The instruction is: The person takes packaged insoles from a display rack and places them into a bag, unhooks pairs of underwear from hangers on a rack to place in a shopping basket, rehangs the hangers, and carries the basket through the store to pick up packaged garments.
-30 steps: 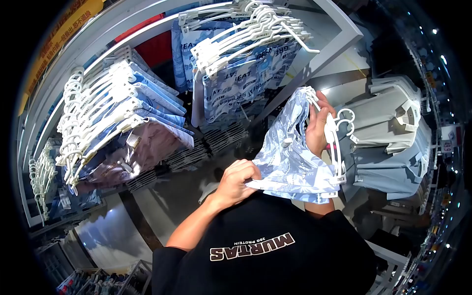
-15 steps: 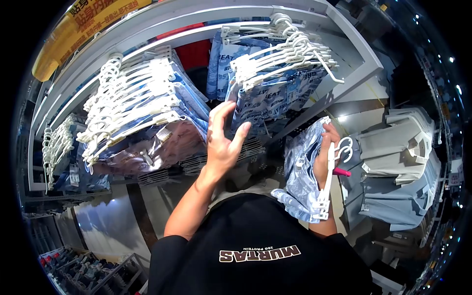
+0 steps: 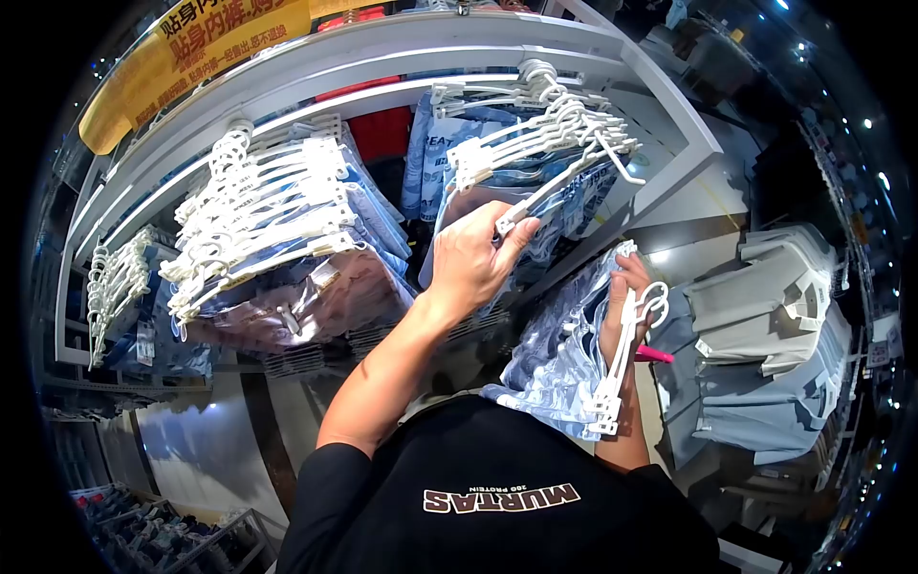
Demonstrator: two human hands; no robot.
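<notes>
My left hand (image 3: 475,256) is closed at the clip end of the front white clip hanger (image 3: 550,191) on the right-hand bunch, thumb pressed to it. Blue printed shorts (image 3: 574,212) hang below this bunch. My right hand (image 3: 623,304) grips blue patterned shorts (image 3: 559,344), low on my right. White clip hangers (image 3: 622,368) are attached to these, their hooks pointing up and away from me. A thin bright pink object (image 3: 654,355) sticks out beside my right hand; I cannot tell its kind.
White rails (image 3: 382,69) carry another dense bunch of clip hangers (image 3: 268,210) with blue and pinkish garments on the left. The rack's white end frame (image 3: 660,172) slants down at the right. Grey and beige shirts (image 3: 760,316) hang further right. A yellow sign (image 3: 206,57) tops the rack.
My left hand has moved right and gone from open to closed on the front hanger. The shorts in my right hand have shifted slightly left.
</notes>
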